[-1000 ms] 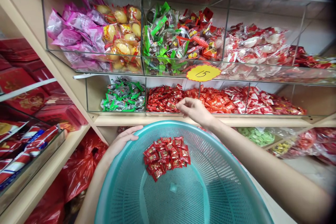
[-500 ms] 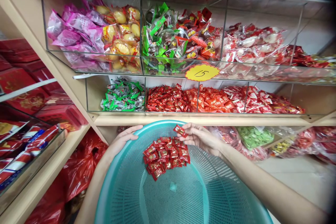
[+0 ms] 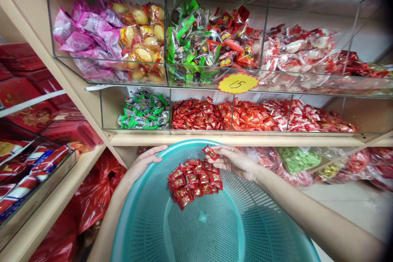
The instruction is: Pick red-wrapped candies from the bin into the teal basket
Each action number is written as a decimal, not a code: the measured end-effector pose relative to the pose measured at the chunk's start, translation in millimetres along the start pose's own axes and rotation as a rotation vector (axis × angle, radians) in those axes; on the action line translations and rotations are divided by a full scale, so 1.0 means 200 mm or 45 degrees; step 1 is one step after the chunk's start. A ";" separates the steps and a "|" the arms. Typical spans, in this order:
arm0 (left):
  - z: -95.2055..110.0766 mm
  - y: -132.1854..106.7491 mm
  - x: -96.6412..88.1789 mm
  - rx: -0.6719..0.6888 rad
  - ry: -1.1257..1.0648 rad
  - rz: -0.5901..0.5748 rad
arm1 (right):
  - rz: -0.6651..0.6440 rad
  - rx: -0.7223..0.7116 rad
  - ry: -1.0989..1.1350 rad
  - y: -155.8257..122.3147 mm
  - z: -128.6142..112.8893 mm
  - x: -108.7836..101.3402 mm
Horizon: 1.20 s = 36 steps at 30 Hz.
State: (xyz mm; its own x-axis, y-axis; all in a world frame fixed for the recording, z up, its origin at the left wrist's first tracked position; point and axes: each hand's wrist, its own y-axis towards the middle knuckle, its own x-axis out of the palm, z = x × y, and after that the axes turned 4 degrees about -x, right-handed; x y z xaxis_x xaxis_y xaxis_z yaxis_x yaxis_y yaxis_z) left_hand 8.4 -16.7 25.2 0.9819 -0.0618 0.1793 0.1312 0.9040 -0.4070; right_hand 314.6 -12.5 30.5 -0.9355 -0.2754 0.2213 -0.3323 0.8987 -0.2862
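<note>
Right fingers (image 3: 226, 153) pinch red candy (image 3: 210, 152), long axis slanting down-right; left fingers (image 3: 152, 152) hold basket (image 3: 196, 241)

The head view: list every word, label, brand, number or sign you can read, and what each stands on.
"15": handwritten on the yellow tag fronting the upper bins.
Too small to read: gold print on the red candy in the right hand and the wrapped pile in the teal basket.
Too blurred: white lettering on the orange packets below.
</note>
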 end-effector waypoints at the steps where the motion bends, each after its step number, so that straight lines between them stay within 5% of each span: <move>1: 0.00 0.00 0.00 0.000 -0.003 0.011 | 0.019 -0.060 -0.084 0.01 0.01 0.00; 10: 0.00 0.01 -0.01 -0.001 -0.009 -0.042 | 0.045 -0.681 -1.467 0.07 0.09 0.03; 19: 0.01 -0.02 0.00 0.013 -0.001 0.001 | -0.024 -0.722 -1.828 0.08 0.14 0.09; 23: 0.01 -0.01 0.00 0.017 0.006 -0.031 | 0.029 -0.900 -1.826 0.07 0.00 0.11; 28: -0.01 0.01 -0.03 0.015 -0.011 -0.071 | 0.250 -0.953 -2.062 0.16 -0.35 0.08; 32: -0.02 0.03 -0.05 0.024 0.025 -0.069 | 0.078 -0.798 -2.549 0.27 -0.51 0.05; 36: -0.02 0.04 -0.05 0.033 0.039 -0.030 | -0.113 -0.673 -2.747 0.33 -0.52 0.04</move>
State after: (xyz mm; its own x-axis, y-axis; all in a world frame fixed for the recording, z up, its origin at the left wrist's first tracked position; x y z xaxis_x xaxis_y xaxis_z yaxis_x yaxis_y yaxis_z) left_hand 1.1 -10.9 16.3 0.9824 -0.0957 0.1606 0.1509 0.9129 -0.3793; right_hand 298.0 80.3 109.7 0.2757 0.1784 -0.9445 -0.6627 0.7470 -0.0524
